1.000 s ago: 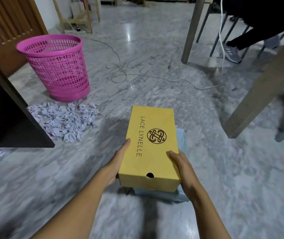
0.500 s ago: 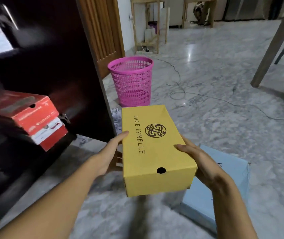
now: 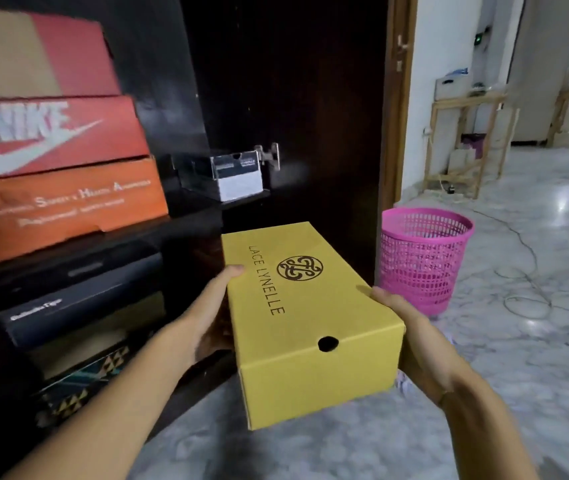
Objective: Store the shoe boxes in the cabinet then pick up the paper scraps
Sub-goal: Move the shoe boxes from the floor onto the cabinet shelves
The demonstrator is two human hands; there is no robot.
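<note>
A yellow shoe box (image 3: 305,320) marked LACE LYNELLE is held in the air in front of the dark cabinet (image 3: 276,98). My left hand (image 3: 212,317) grips its left side with the thumb on the lid. My right hand (image 3: 411,344) grips its right side. On the cabinet's upper shelf at the left lies a stack of three red and orange shoe boxes (image 3: 51,157). A black shoe box (image 3: 79,296) and a patterned one (image 3: 82,379) sit on the lower shelves. A few paper scraps (image 3: 402,382) show just under the yellow box.
A pink mesh waste basket (image 3: 421,258) stands on the marble floor right of the cabinet door. A small black and white box (image 3: 238,174) sits deeper on a shelf. A cable (image 3: 532,271) trails over the floor. Wooden racks (image 3: 463,140) stand by the far wall.
Both hands have carried the yellow box up and left toward the cabinet. The view has turned left, so the shelves fill the left side and the blue box on the floor is out of sight.
</note>
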